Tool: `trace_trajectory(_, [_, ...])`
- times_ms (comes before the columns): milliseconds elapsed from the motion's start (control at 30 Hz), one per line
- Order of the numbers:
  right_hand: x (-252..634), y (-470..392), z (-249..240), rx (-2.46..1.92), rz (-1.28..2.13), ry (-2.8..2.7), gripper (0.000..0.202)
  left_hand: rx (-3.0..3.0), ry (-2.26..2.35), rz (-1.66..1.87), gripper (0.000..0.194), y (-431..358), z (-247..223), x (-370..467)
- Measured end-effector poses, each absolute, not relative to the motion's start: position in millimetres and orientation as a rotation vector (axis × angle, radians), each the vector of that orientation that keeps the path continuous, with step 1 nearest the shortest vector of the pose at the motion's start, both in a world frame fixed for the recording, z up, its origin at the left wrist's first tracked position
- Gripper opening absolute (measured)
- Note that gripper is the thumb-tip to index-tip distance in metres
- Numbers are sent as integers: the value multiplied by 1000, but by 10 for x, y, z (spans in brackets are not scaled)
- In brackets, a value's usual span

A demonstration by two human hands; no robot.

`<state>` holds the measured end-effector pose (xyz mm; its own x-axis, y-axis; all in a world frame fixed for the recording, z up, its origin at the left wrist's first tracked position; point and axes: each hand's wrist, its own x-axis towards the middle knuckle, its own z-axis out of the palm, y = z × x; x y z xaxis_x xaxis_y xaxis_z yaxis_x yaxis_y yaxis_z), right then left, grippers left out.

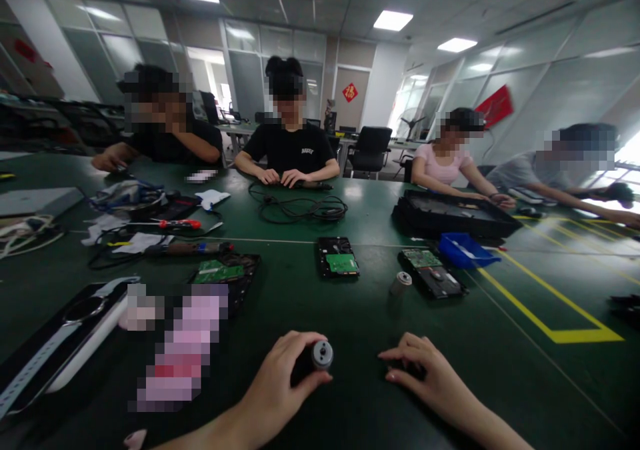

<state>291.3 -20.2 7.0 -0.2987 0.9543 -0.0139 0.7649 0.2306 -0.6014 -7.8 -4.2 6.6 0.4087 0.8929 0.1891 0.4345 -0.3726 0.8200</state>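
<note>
My left hand point(290, 371) is closed around a small metal cylinder that looks like a motor point(323, 355). Thumb and index finger grip its sides, and its round face with small holes points up toward me. To the right, my right hand point(425, 370) hovers low over the table, fingers curved, with a gap between thumb and index finger. Nothing clear shows in that gap. A second metal cylinder point(401, 284) stands upright on the table beyond my right hand. Past it lies a hard drive with a green circuit board point(434, 273), and another hard drive point(339, 257) sits farther left.
A phone-like pink blurred item point(185, 350) and a watch on a box point(83, 310) lie left, near a third circuit-board drive point(227, 273). Beyond are a red screwdriver point(180, 224), cables point(300, 207), a blue scoop-like tray point(467, 250) and a black bin point(453, 217). Several people sit opposite.
</note>
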Motion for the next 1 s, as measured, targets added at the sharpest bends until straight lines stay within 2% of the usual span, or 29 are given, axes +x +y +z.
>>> trace_trajectory(267, [2872, -155, 100, -1558, 732, -2122, 19, 1978, 1119, 838, 34, -34, 12, -85])
trace_trajectory(533, [2141, 54, 437, -1178, 782, -1994, 12, 2003, 1116, 862, 34, -13, -43, -82])
trace_trajectory(1000, [1860, 127, 389, -1039, 796, -2036, 10, 1979, 1145, 896, 35, 4, -104, -81])
